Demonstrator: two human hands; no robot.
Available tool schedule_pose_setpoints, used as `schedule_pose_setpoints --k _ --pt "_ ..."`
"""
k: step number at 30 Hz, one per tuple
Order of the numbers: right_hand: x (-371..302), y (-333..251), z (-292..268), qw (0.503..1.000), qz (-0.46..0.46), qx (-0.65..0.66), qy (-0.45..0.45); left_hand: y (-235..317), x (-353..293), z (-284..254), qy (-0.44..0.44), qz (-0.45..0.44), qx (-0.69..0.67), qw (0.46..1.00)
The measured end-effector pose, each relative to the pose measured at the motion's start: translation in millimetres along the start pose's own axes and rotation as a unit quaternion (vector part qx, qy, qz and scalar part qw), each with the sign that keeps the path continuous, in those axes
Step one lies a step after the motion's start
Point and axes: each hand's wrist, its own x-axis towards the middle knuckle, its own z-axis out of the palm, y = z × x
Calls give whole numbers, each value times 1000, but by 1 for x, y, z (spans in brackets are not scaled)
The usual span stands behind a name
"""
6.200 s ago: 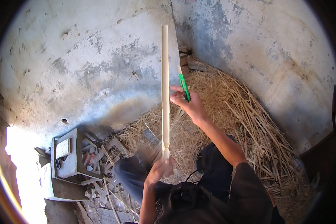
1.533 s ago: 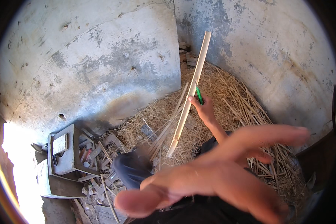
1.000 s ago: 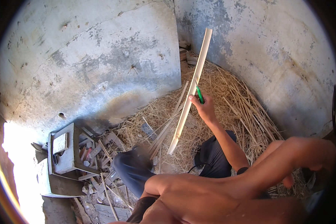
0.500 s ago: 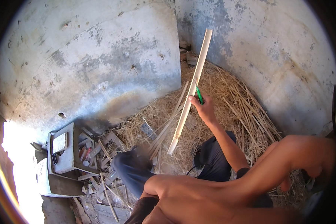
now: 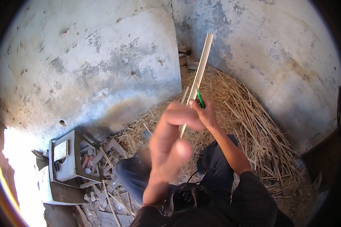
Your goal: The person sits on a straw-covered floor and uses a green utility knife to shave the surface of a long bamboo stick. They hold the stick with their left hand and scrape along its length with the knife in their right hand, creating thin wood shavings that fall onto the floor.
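Observation:
My right hand [image 5: 205,110] grips a long, pale piece of split bamboo [image 5: 202,67], hollowed like a trough, with its thumb on the near edge. The same hand holds a slim green tool [image 5: 200,99] whose kind I cannot make out. The bamboo slants up and away toward the wall corner. Close to the camera is my left hand [image 5: 165,138], raised and smeared by motion, its fingers bent and the thumb apart from them. Nothing shows in it. It covers the lower part of the bamboo; whether they touch, I cannot tell.
Straw and thin strips [image 5: 254,132] cover the floor ahead and right, against stained plaster walls [image 5: 113,56]. On the left an overturned wooden stool-like frame [image 5: 70,157] lies among wood scraps [image 5: 111,145]. My bent legs [image 5: 134,172] are below my hands.
My left arm, stretched across to the right half a second ago, has swung back; the left hand is now up in front of the bamboo. My right hand keeps hold with little movement.

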Motion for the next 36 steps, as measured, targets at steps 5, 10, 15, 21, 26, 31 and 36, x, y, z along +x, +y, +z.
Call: schedule_pose_setpoints --k 5,10,15,21,26,31,36 --pt "-2 2 0 998 29 52 6 -76 -47 -56 154 -155 251 943" --pt "-10 -17 4 989 59 136 -28 -115 -96 -77 -4 -301 317 899" --pt "-26 -27 10 987 60 137 -63 -107 -118 -78 -4 -437 129 890" --pt "-49 -25 6 993 -99 -16 -62 -84 -127 -67 47 -412 150 898" --pt "-70 -32 5 966 -201 -138 -85 -70 -128 -66 64 -395 162 902" --pt "-70 -45 3 945 -250 -175 -120 -61 -131 -68 49 -380 193 903" --pt "-68 -35 2 930 -294 -189 -112 -60 -133 -60 72 -399 203 891"
